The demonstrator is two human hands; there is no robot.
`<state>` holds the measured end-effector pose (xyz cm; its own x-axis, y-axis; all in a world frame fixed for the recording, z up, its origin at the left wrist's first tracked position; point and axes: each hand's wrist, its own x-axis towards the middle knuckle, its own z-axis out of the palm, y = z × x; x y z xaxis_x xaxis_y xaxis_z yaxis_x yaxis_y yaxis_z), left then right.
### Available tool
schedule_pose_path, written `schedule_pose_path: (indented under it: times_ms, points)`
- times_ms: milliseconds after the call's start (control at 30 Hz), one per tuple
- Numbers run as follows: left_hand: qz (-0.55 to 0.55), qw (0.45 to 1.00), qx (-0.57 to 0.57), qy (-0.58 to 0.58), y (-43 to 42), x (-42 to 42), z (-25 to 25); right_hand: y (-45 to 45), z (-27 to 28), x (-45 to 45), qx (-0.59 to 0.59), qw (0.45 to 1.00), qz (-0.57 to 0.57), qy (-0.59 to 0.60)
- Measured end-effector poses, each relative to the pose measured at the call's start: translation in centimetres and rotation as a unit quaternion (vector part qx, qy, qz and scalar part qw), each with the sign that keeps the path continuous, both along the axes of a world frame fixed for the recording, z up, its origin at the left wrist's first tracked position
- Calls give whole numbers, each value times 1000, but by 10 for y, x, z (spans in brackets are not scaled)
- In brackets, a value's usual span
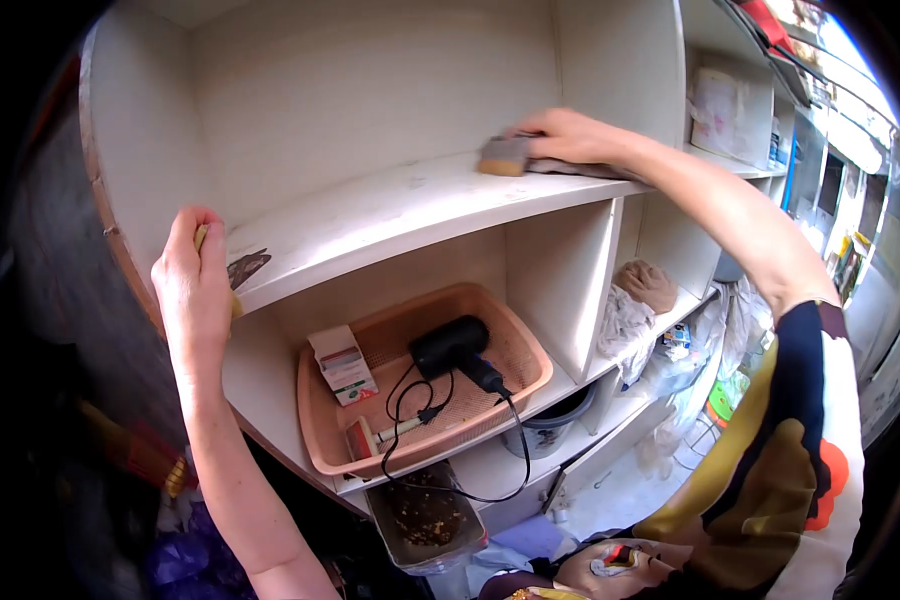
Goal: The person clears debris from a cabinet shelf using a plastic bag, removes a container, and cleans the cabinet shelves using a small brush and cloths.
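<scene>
You face a white shelf unit (390,75), its compartments stacked in levels and split by an upright panel (555,280). Along your left, its front edge (110,232) is worn brown. To your right, more white shelves (735,160) run back toward a bright opening (863,60) crossed by dark lines. Daylight leaves pale patches on the boards in front of you. The far left around you is dim grey, too blurred to make out.
</scene>
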<state>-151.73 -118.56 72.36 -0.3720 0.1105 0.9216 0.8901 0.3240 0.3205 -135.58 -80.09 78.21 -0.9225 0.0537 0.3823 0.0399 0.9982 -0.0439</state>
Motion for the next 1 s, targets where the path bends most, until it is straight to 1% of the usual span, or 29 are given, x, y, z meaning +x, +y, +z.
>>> schedule_pose_path:
  times_ms: [33, 100, 133, 200, 233, 267, 300, 333, 400, 467, 567, 600, 633, 700, 800, 833, 867, 900, 933, 1000]
  points:
    - [2, 1000, -16, -7, -1, 3, 0, -23, 0, -19, -26, 1000, 6, 3]
    - [-5, 999, -31, 4, -1, -2, 0, -65, -3, -62, 0, 990, 128, 51]
    - [1, 999, -45, 10, -1, -6, 0, -93, -1, -81, 10, 985, 170, 37]
    - [0, 999, -40, 22, 0, -16, -2, -153, -4, -101, 11, 982, 184, 27]
    - [8, 999, -49, -1, 0, -13, -1, -182, -7, -104, 23, 981, 188, 35]
    - [19, 998, -57, -24, -2, -9, 1, -199, -13, -128, 16, 975, 219, 44]
    - [27, 996, -68, -43, -2, -7, 3, -214, -15, -137, -3, 968, 250, 26]
    - [26, 996, -68, -41, -2, -11, 2, -225, -15, -137, -22, 959, 282, 8]
    - [2, 999, -39, -5, 0, -16, 1, -224, -17, -124, -5, 958, 286, -7]
    - [17, 999, -34, -17, -2, -14, -2, -212, -16, -110, -15, 959, 281, -18]
    - [34, 996, -75, -25, -3, -16, 2, -173, -14, -74, -21, 973, 225, -36]
    - [36, 996, -76, -24, -3, -17, 2, -149, -15, -61, -29, 978, 204, -36]
    - [36, 996, -78, -25, -4, -18, 2, -125, -17, -46, -9, 985, 173, -8]
    - [39, 996, -81, -28, -5, -22, 3, -69, -20, -25, -2, 995, 95, 6]
    - [52, 995, -81, -32, -5, -25, 1, 12, -20, 12, 32, 999, 25, 29]
    - [57, 994, -80, -45, -5, -25, 1, 39, -19, 21, 26, 999, -17, 14]
    - [62, 993, -78, -57, -5, -26, 2, 65, -17, 27, 47, 996, -73, -7]
    - [65, 993, -73, -63, -4, -26, 1, 99, -16, 23, 54, 993, -105, -25]
    - [70, 993, -73, -59, -4, -28, 2, 102, -12, 19, 55, 993, -103, -29]
    - [76, 992, -76, -59, -5, -28, 1, 100, -8, 4, 115, 975, -173, -75]
